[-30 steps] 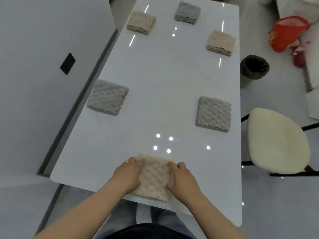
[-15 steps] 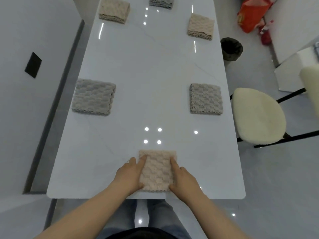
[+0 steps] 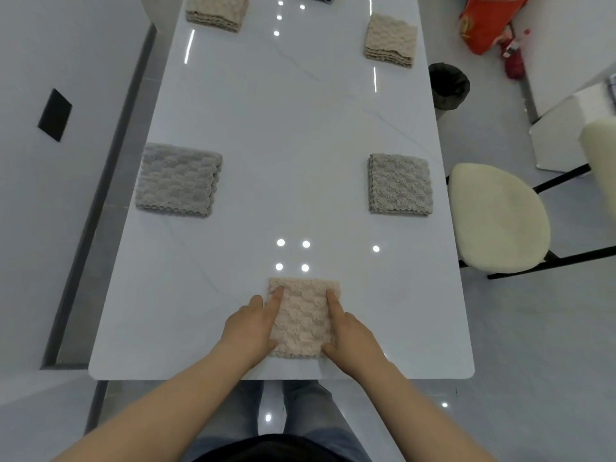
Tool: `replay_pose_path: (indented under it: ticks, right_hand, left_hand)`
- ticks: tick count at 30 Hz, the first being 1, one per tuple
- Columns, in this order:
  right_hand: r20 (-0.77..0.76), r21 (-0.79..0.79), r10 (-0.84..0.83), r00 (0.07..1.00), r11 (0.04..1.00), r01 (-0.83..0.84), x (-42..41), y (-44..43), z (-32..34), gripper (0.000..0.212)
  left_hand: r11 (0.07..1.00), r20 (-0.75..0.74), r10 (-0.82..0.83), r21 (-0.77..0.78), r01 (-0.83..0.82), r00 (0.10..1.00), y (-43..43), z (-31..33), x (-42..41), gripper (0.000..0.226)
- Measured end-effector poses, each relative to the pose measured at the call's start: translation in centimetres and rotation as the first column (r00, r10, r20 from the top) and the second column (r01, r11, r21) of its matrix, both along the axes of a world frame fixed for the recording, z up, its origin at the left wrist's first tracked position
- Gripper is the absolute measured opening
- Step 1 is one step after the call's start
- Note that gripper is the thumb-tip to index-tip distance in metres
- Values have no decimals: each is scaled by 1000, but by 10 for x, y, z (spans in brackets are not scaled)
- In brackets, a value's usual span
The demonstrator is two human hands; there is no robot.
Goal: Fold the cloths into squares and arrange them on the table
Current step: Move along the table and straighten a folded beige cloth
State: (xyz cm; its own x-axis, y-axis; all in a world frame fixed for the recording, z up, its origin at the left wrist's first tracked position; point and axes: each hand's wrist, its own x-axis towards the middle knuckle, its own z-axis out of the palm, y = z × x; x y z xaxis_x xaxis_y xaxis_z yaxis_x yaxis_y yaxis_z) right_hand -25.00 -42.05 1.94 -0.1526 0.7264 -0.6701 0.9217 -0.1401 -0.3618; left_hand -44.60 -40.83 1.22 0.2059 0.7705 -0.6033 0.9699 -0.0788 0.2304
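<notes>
Squaring the last cloth at the table's near edge

Your left hand [image 3: 248, 328] and right hand [image 3: 353, 331] flank the pink cloth [image 3: 302, 316], equally near, fingers laid flat along its side edges, gripping nothing. It lies square to the table [image 3: 300, 128], slightly longer front to back; other folded cloths sit well apart.

We are seeing a pink folded cloth [image 3: 301, 316] lying square at the near edge of the surface [image 3: 293, 135]; two grey squares [image 3: 178, 180] [image 3: 399, 184] are sitting mid-left and mid-right, beige ones [image 3: 215, 10] [image 3: 390, 40] resting far.
</notes>
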Motion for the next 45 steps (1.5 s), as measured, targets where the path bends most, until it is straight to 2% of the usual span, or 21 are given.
replay_pose_path:
  ticks: [17,45]
  right_hand:
    - [-28,39,-39,999,998,40,-3,33,-9,96]
    - [-4,18,-49,999,999,49,-1,31,-4,93]
  left_hand:
    - [1000,-83,-4,20,5,997,37,-1,1,92]
    - [997,40,76,-15,-75,996,26,-2,9,90]
